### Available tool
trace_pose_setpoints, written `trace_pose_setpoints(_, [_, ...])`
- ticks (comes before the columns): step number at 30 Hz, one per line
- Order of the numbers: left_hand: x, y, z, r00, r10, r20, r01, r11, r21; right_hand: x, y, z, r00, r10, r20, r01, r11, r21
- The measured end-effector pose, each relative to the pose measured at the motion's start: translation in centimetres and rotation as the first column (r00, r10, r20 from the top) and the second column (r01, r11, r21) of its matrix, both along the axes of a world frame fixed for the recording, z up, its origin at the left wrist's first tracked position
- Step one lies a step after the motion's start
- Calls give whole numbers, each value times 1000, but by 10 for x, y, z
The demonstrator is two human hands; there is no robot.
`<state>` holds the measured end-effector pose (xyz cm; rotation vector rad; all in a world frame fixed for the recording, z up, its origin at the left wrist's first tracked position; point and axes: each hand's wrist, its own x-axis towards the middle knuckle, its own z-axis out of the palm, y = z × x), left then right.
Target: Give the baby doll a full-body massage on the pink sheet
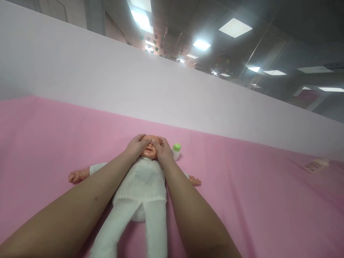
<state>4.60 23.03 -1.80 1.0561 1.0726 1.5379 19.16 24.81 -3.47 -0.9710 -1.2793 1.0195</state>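
A baby doll (142, 179) in white cloth clothes lies on its back, arms spread and head pointing away from me. My left hand (137, 146) is cupped round the left side of its head, with the thumb laid across the brow and eye. From the other side my right hand (163, 149) holds the head in the same way, its thumb close to the nose. The thumbs hide the doll's eyes; its mouth and chin show between my hands. Close by my right hand stands a small white bottle with a green cap (176, 151).
Pink cloth (242, 200) covers the surface under the doll. A pale bottle with a label (317, 165) lies far to the right. Behind runs a white partition (166, 93), with lit ceiling panels (235, 28) above it.
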Motion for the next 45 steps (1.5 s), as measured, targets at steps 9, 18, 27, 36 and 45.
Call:
trace_pose_setpoints(9, [0,-1,2,983,-59,175,66,997,-39,2,8,-7,985,98,-145,-101,995,-11])
trace_pose_setpoints(18, [-2,-5,1,954,-66,293,87,994,-59,4,6,-9,909,224,-351,-250,968,-31])
trace_pose_setpoints(27, [2,-5,3,969,-114,218,114,993,13,2,-14,8,987,140,-81,-140,990,6])
trace_pose_setpoints(36, [-4,-3,4,994,-108,17,108,993,37,1,-14,17,993,41,110,-38,999,-28])
trace_pose_setpoints(45, [1,-2,5,995,-95,12,94,994,46,-1,-4,10,995,93,-41,-94,995,-44])
